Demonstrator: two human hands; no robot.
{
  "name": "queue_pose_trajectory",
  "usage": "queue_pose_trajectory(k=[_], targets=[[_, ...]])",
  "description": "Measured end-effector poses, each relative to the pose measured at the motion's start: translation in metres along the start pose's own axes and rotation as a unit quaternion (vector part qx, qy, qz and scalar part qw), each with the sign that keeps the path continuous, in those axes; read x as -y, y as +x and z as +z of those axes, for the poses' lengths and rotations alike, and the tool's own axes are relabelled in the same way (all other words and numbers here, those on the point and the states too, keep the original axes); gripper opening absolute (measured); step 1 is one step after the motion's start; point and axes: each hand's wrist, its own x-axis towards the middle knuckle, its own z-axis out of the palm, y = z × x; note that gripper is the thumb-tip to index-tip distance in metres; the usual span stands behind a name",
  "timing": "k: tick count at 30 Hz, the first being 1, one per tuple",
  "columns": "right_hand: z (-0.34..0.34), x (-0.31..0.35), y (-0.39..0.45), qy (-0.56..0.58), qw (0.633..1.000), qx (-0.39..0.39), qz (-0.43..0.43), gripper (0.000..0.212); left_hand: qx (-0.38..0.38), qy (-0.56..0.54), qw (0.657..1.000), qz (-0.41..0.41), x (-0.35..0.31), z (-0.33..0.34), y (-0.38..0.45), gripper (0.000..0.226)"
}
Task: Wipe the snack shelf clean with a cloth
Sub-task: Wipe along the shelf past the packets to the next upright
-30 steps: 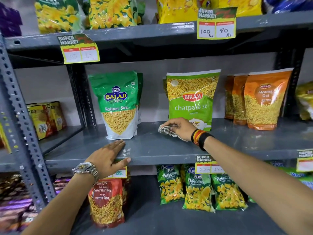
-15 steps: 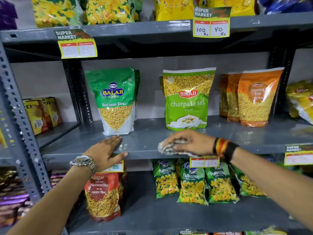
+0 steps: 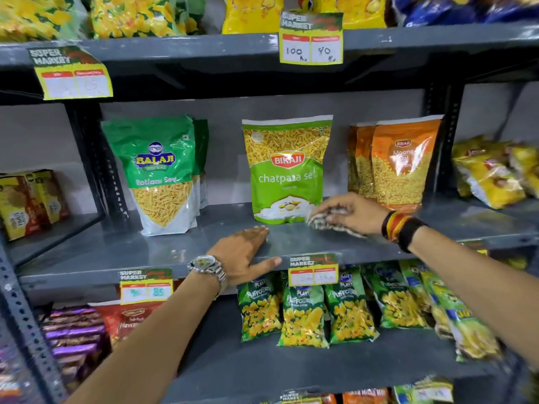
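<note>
The grey metal snack shelf (image 3: 163,249) runs across the middle of the view. My right hand (image 3: 354,212) presses a checked cloth (image 3: 323,221) flat on the shelf, just right of the green Bikaji chatpata sev bag (image 3: 287,170) and in front of the orange Moong Dal bags (image 3: 399,161). My left hand (image 3: 243,258) lies palm down on the shelf's front edge, fingers spread and thumb hooked over the lip, holding nothing. A green Balaji Ratlami sev bag (image 3: 159,176) stands further left.
Price tags (image 3: 313,272) hang from the shelf's front lip. Puffcorn packs (image 3: 303,313) fill the shelf below, yellow snack bags (image 3: 250,13) the shelf above. Upright posts (image 3: 96,158) bound the bay on the left and right. Yellow packets (image 3: 493,173) lie at far right.
My right hand has slid the cloth from the shelf's front edge back and to the right, beside the Bikaji bag. My left hand has shifted right along the front edge.
</note>
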Motion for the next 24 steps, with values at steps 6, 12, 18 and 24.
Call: queue_pose_trajectory(k=[6, 12, 18, 24], targets=[[-0.017, -0.051, 0.031, -0.025, 0.998, -0.02, 0.048, 0.031, 0.012, 0.004, 1.0, 0.001, -0.032, 0.01, 0.034, 0.094], [0.02, -0.043, 0.06, 0.008, 0.998, 0.059, -0.012, 0.027, 0.033, 0.015, 0.999, -0.029, -0.033, 0.015, 0.032, 0.11], [0.065, -0.025, 0.074, 0.014, 0.997, 0.044, -0.063, 0.027, 0.028, 0.086, 0.993, -0.078, -0.039, 0.016, 0.035, 0.119], [0.055, -0.031, 0.075, -0.018, 1.0, 0.017, -0.007, 0.029, 0.044, 0.056, 0.994, -0.087, -0.041, 0.008, 0.029, 0.114]])
